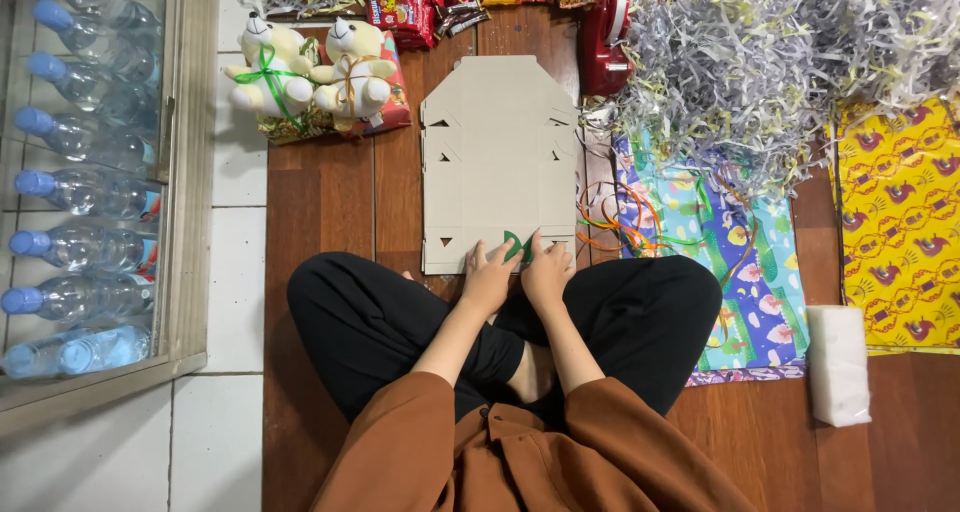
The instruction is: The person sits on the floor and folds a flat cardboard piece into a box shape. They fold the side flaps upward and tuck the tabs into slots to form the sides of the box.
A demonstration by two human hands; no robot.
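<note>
Mid-frame: flat cardboard lay on the wood floor. Left hand and right hand pressed its near edge, fingers pinched together on a green ribbon. Teddy bears upper left.

Wooden floor, white tiles, glass-fronted cabinet

flat carton: lying unfolded on the floor, far of the knees, plain grey-brown with small cut-outs
snack packets: sitting at the far edge, red, with yellow and orange ones right of them
bottle labels: showing as blue and red bands on clear bottles lying at the left
</note>
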